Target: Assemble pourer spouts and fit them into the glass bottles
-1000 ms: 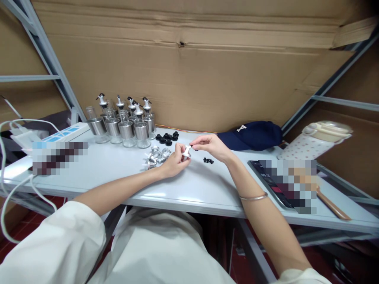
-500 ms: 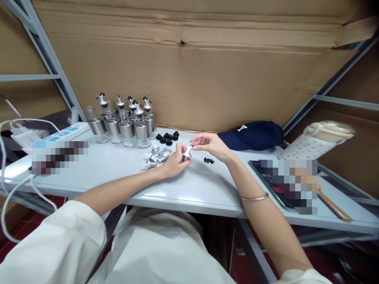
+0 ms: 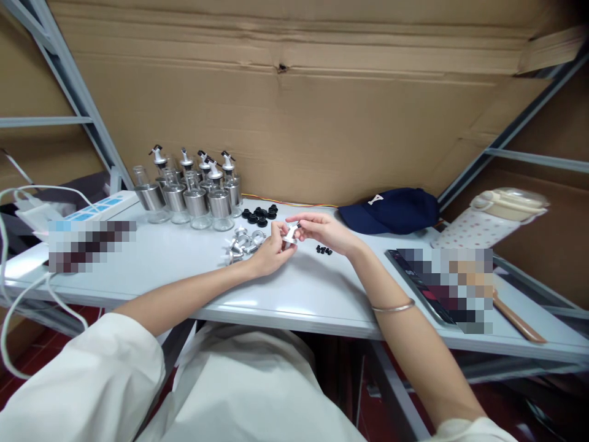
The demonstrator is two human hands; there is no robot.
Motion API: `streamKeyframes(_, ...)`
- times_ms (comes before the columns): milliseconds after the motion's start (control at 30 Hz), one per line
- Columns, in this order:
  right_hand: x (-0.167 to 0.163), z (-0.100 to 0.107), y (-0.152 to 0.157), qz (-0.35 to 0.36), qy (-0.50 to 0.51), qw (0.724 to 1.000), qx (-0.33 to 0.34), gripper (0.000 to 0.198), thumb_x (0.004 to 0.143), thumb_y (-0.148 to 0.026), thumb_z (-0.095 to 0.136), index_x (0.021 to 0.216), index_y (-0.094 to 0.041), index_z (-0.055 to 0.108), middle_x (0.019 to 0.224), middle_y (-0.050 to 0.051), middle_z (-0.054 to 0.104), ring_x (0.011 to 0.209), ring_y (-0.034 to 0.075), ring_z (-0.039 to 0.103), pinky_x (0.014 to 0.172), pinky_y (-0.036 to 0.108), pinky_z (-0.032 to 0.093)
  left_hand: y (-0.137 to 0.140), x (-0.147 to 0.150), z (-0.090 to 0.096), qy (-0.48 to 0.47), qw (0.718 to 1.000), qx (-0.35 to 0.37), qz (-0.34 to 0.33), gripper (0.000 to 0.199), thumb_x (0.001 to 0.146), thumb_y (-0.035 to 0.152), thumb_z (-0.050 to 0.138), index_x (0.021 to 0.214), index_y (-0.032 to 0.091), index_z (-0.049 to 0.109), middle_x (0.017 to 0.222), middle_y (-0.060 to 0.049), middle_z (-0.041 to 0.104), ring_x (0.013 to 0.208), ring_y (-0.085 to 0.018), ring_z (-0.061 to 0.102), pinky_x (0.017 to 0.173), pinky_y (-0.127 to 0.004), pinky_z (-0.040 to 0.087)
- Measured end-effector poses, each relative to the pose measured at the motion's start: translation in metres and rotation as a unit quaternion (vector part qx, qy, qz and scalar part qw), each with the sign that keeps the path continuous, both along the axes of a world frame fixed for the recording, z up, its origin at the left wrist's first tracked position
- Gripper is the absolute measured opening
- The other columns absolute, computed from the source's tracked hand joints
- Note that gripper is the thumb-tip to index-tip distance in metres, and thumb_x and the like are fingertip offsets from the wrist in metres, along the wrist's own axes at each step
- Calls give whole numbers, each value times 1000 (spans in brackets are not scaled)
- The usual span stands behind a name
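Above the middle of the table, my left hand (image 3: pixel 269 255) is closed around the base of a silver-white pourer spout (image 3: pixel 290 236), its narrow end tilted up to the right. My right hand (image 3: pixel 330 233) meets it from the right, thumb and forefinger pinching a small black cap (image 3: pixel 297 224) at the spout's tip. Fingers partly cover both parts. Left of my left hand lies a pile of loose silver pourer spouts (image 3: pixel 240 244). Black ring-shaped stoppers (image 3: pixel 261 216) lie behind it. Several tiny black caps (image 3: pixel 324 250) rest on the table below my right hand.
Glass-and-steel bottles (image 3: pixel 197 205), some topped with pourers, stand at back left. A power strip (image 3: pixel 103 207) with white cables is farther left. On the right are a navy cap (image 3: pixel 396 210), a phone (image 3: pixel 416 285), a dotted tumbler (image 3: pixel 483 224) and a brown handle (image 3: pixel 519 319).
My right hand has moved slightly down and left, bringing its fingers closer around the spout's tip. My left hand keeps its hold on the pourer spout.
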State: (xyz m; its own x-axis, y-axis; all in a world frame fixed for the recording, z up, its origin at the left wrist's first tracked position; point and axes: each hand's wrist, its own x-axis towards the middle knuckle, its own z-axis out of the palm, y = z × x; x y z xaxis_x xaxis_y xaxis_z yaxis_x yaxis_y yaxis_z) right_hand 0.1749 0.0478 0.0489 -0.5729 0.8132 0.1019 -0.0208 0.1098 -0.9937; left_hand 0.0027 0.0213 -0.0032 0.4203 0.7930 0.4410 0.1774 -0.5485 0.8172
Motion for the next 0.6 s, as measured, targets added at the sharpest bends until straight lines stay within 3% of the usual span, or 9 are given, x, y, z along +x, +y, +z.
streamKeyframes(300,2,0,-2,80,15,993,-80,25,79,-32,62,94,-13,67,63,1,58,61,12,50,63,27,41,0,0,0,4,1000,15,-7,28,82,15,45,88,23,19,81,4,45,52,-5,42,54,-21,36)
streamKeyframes(600,7,-6,5,127,43,987,-84,23,79,-26,63,97,-11,66,71,3,61,71,13,56,75,30,45,1,-2,0,-11,1000,8,-3,25,81,16,45,86,23,22,85,3,45,53,-5,44,56,-22,39)
